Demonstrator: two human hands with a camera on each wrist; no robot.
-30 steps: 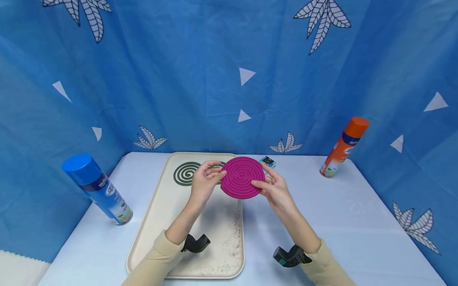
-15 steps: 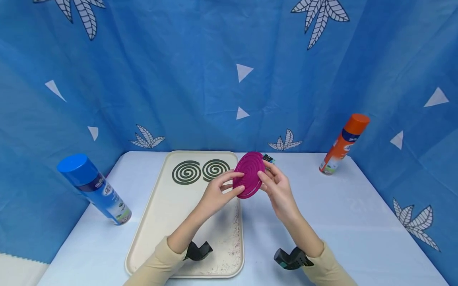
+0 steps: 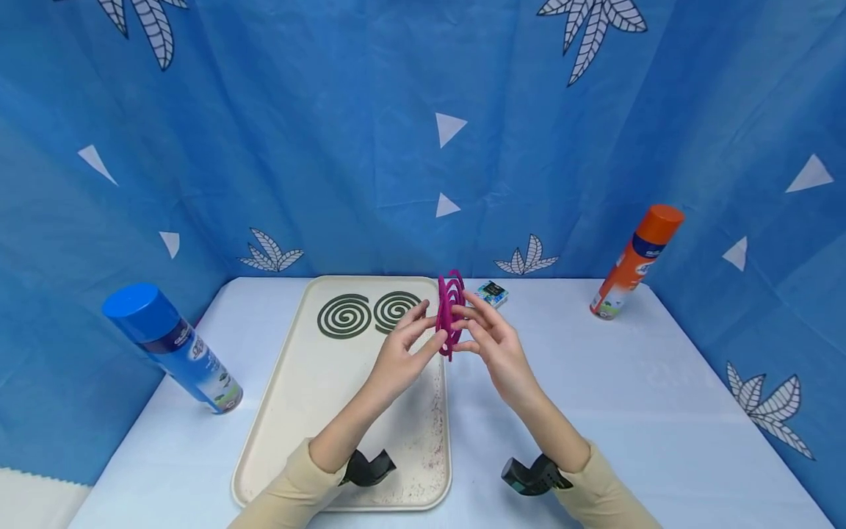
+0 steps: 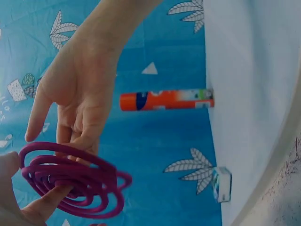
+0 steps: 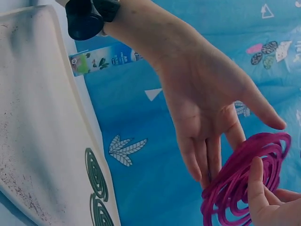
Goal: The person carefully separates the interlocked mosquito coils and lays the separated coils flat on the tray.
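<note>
Between the two hands a magenta mosquito coil (image 3: pixel 446 312) stands nearly edge-on, above the tray's right edge. Its spiral strands are spread apart, with gaps showing among the loops in both wrist views. My left hand (image 3: pixel 405 351) holds its left side, thumb low and fingers against the strands. The fingers of my right hand (image 3: pixel 497 351) grip the strands from the right. In the left wrist view a fingertip presses in near the middle of the coil (image 4: pixel 89 176). Two dark green mosquito coils (image 3: pixel 344 316) lie flat at the far end of the tray.
The cream tray (image 3: pixel 330 411) lies left of centre on the white table (image 3: pixel 595 397), its right side speckled. A blue spray can (image 3: pixel 181 353) stands left, an orange spray can (image 3: pixel 631 268) far right. A small patterned box (image 3: pixel 492 293) lies behind the right hand.
The magenta coil has turned from facing the camera to nearly edge-on, and its strands have spread apart. The left hand has shifted right; the second green coil has come into view.
</note>
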